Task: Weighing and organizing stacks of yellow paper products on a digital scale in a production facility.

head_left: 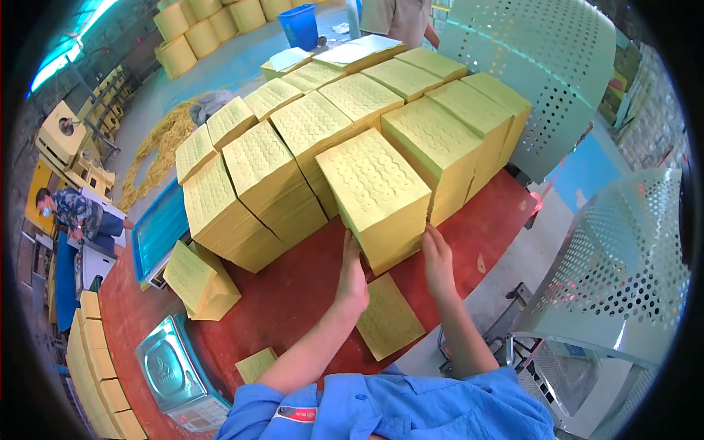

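A tall stack of yellow joss paper (378,183), its top punched with rows of curved coin-like marks, is between my two hands at the near side of a big block of similar stacks (308,125). My left hand (353,277) presses against its lower left side. On the opposite side, my right hand (438,257) grips the lower right edge, fingers partly hidden behind the paper. The stack's base is close to the red tabletop (293,282); I cannot tell whether it touches. Below it, between my forearms, lies a flat yellow sheet or thin pile (390,319).
A tilted small stack (202,282), a blue tray (158,227) and a shiny teal tin box (172,367) are at the left. Perforated metal guards (528,73) stand on the right. One person (81,213) bends over at far left; another (396,18) stands beyond the stacks.
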{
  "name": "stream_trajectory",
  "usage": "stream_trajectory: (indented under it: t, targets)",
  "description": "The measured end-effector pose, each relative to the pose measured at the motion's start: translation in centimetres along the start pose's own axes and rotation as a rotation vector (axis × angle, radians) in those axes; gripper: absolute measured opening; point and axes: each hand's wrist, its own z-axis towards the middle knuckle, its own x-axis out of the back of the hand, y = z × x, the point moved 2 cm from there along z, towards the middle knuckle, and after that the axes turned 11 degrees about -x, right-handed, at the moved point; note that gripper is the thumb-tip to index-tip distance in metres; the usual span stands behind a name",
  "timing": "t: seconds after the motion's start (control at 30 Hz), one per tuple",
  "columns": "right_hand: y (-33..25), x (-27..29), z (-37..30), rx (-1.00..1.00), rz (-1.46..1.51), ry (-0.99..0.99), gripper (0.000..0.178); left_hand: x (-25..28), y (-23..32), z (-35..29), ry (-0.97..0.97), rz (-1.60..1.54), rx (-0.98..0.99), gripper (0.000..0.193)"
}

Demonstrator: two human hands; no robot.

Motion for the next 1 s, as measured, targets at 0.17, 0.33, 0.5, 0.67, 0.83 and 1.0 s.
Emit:
stream_trajectory:
  t: [0.17, 0.33, 0.5, 0.67, 0.83, 1.0]
  targets:
    - [-1.9, -1.0, -4.1, 0.159, -0.265, 0.026, 0.063, -0.7, 0.0, 1.2, -0.102, 0.021, -0.108, 0.070]
    - [-3.5, -0.5, -2.7, 0.274, -0.435, 0.144, 0.064, -2.6, -0.5, 1.0, -0.059, -0.041, -0.023, 0.063]
    - [-2.8, -0.9, -2.5, 0.196, -0.139, 0.114, 0.065, -2.2, -1.9, 3.1, -0.042, -0.039, -0.090, 0.064]
    - [-2.5, -4.0, -6.8, 0.244, -0.121, 0.034, 0.057, 2.7, 0.8, 0.6, -0.140, -0.072, 0.025, 0.066]
    - [-8.6, -8.5, -18.0, 0.310, 0.009, -0.153, 0.044, 7.2, 7.9, -9.5, -0.373, 0.002, -0.118, 0.072]
    - [-7.7, -22.5, -32.0, 0.347, 0.031, -0.815, 0.041, 22.7, 14.6, -23.9, -0.090, -0.093, -0.415, 0.067]
